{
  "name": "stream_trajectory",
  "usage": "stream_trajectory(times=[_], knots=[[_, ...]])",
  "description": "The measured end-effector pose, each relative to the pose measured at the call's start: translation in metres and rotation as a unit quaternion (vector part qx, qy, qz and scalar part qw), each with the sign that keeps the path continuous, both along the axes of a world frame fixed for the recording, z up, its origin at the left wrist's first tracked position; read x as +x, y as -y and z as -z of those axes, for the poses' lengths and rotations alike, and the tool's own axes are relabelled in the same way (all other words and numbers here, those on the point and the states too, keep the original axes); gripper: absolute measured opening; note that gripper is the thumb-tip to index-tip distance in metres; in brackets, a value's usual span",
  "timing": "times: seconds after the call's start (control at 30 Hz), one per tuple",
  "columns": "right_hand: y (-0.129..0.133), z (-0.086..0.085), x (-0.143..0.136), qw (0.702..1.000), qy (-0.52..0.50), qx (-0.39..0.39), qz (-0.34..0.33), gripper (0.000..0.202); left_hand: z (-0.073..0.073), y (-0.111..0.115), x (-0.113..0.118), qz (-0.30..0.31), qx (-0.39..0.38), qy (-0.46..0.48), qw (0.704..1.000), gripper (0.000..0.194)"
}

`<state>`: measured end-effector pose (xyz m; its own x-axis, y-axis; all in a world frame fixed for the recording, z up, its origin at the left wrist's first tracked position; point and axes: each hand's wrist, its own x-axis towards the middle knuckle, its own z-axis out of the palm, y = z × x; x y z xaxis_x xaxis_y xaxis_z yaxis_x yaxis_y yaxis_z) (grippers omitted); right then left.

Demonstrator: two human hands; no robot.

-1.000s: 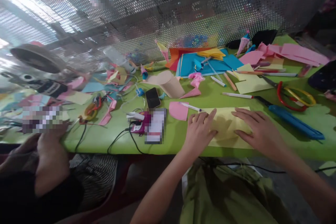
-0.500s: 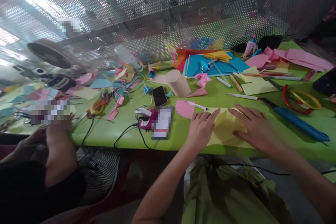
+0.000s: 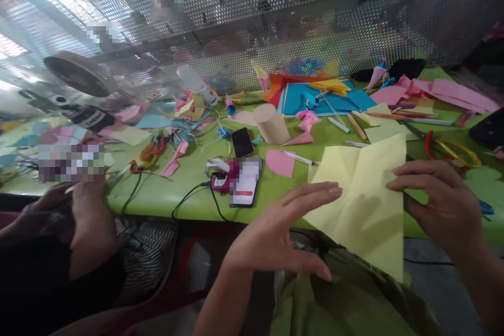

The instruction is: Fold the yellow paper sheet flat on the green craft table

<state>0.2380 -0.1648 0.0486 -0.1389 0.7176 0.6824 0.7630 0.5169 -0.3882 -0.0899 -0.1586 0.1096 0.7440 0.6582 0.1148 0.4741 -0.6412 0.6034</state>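
A pale yellow sheet of paper (image 3: 366,205), creased down its middle, is held up off the table's front edge. My right hand (image 3: 444,202) pinches its right edge between thumb and fingers. Beside the sheet's left side is my left hand (image 3: 283,236), fingers stretched out and thumb spread apart; its fingertips overlap the paper, and I cannot tell if they touch it. Behind the sheet lie a white pen (image 3: 298,158) and a pink paper piece (image 3: 280,163).
The green table (image 3: 157,205) carries a phone (image 3: 246,181), a dark phone (image 3: 242,143), a beige cylinder (image 3: 271,124), blue sheets (image 3: 293,98), pliers (image 3: 147,155) and red-and-yellow-handled scissors (image 3: 457,151). At left, a co-worker's hands (image 3: 88,189) rest near the edge. A perforated screen (image 3: 275,26) stands behind.
The yellow paper, flat under both hands before, is now lifted toward me and upright. My left hand has moved left and spread open; my right hand now grips the paper's edge.
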Motion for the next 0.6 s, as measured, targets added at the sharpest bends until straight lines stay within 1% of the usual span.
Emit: stream_trajectory(times=[0.07,0.1,0.17,0.23,0.3,0.33,0.4,0.5,0.53,0.6], knots=[[0.004,0.013,0.013,0.998,-0.059,-0.023,0.011,0.013,0.015,-0.01,-0.004,0.01,0.027,-0.059,0.998,0.106],[0.005,0.021,0.02,0.995,-0.09,-0.043,0.009,0.01,0.026,-0.015,-0.002,0.015,0.042,-0.084,0.995,0.106],[0.007,0.04,0.031,0.985,-0.143,-0.092,0.005,0.006,0.05,-0.022,0.007,0.025,0.045,-0.123,0.991,0.106],[0.008,0.058,0.041,0.978,-0.153,-0.14,0.011,0.004,0.071,-0.025,0.015,0.053,0.033,-0.144,0.988,0.11],[0.012,0.071,0.05,0.976,-0.118,-0.18,0.021,0.005,0.087,-0.024,0.019,0.077,0.028,-0.157,0.984,0.11],[0.014,0.075,0.053,0.977,-0.085,-0.195,0.02,0.007,0.093,-0.023,0.02,0.085,0.029,-0.164,0.982,0.11],[0.021,0.078,0.059,0.978,-0.003,-0.206,0.012,0.019,0.099,-0.02,0.019,0.094,0.034,-0.179,0.979,0.11],[0.032,0.076,0.066,0.977,0.109,-0.181,-0.017,0.041,0.102,-0.019,0.017,0.1,0.036,-0.201,0.974,0.114],[0.035,0.076,0.068,0.977,0.125,-0.172,-0.031,0.042,0.102,-0.019,0.016,0.102,0.036,-0.205,0.973,0.116],[0.039,0.077,0.072,0.974,0.128,-0.175,-0.062,0.039,0.1,-0.02,0.014,0.107,0.034,-0.205,0.972,0.118]])
